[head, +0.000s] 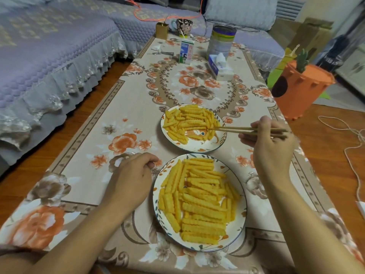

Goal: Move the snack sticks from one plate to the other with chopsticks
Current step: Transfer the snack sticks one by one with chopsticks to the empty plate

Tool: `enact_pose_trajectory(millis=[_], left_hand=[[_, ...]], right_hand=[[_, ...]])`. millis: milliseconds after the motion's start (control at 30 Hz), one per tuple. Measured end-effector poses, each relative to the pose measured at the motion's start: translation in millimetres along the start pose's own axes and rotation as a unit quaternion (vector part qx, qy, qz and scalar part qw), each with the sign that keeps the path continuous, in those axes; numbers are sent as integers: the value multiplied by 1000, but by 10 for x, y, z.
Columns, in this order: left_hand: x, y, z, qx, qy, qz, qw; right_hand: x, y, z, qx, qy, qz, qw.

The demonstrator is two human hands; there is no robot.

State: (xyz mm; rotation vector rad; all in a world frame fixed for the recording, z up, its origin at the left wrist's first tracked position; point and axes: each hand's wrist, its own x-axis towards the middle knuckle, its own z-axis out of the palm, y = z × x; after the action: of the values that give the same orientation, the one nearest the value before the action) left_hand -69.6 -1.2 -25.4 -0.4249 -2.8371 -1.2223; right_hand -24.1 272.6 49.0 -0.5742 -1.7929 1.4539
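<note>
Two patterned white plates sit on the floral tablecloth. The far plate (199,148) holds a heap of yellow crinkle snack sticks (189,120). The near plate (238,230) holds several more snack sticks (199,202) laid mostly in rows. My right hand (270,144) grips a pair of wooden chopsticks (237,129) that point left, their tips among the sticks at the far plate's right side. Whether the tips pinch a stick is not clear. My left hand (131,177) rests on the table just left of the near plate, its fingers loosely curled and holding nothing.
Further back on the table stand a milk carton (186,52), a large tin can (222,39), a tissue box (220,68), a floral mug (182,26) and a small gold box (162,30). A sofa (49,62) runs along the left. An orange carrot-shaped bin (300,91) stands to the right.
</note>
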Motion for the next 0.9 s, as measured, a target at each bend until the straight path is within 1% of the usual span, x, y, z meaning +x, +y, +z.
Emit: enact_pose_trajectory(millis=[100, 200, 300, 467, 667, 900], left_hand=[[11, -4, 15, 4, -4, 1, 1000], [18, -6, 29, 9, -6, 1, 1000], [18, -10, 31, 13, -6, 5, 1000], [7, -20, 10, 5, -6, -1, 1000], [3, -5, 13, 10, 2, 6, 1000], [-4, 10, -3, 8, 1, 3, 1000]], right_hand=[[-5, 62, 29, -9, -8, -4, 1000], [16, 109, 26, 10, -15, 12, 1000], [51, 90, -12, 41, 0, 30, 999], [82, -54, -123, 71, 26, 20, 997], [112, -51, -168, 76, 40, 38, 996], [22, 24, -73, 30, -3, 14, 999]])
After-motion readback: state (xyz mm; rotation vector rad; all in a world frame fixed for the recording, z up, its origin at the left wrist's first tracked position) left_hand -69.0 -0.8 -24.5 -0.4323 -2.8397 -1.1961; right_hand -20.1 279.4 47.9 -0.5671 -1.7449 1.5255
